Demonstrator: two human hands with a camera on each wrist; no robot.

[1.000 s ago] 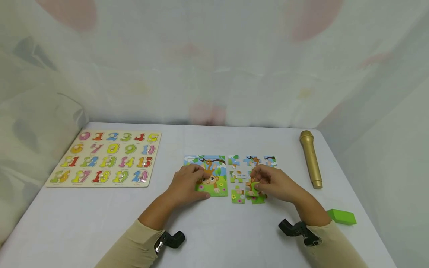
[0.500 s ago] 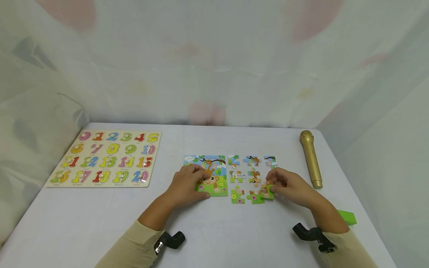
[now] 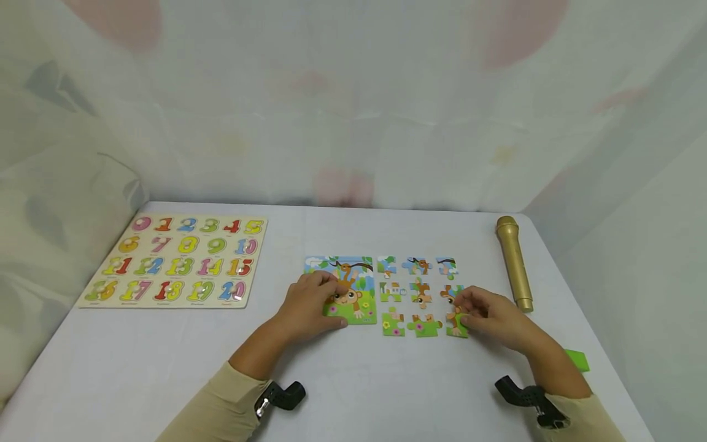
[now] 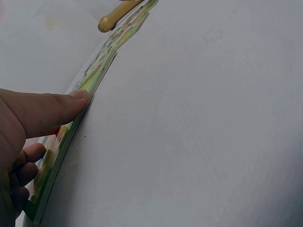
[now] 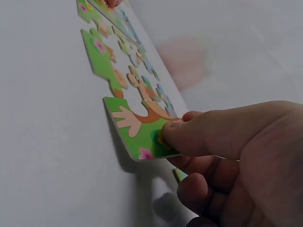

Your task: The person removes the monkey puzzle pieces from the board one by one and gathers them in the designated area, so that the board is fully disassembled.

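My left hand rests on the left part of a monkey picture board lying flat on the table. In the left wrist view, its thumb touches the board near its front edge, the other fingers bent beyond. My right hand pinches a green corner jigsaw piece, printed with a monkey's hand and a pink flower, between thumb and fingers. The piece is tilted, partly raised off the table in the right wrist view. Left of it lies a green bottom-edge jigsaw piece. The middle-right jigsaw piece is partly behind my fingers.
Loose jigsaw pieces lie in spaced rows right of the board. A wooden number board is at the far left. A gold microphone-shaped object lies at the right. My right forearm partly hides a green block.
My right hand has moved right with the corner piece, from over the middle pieces to the bottom right of the rows. My left hand stays on the board.
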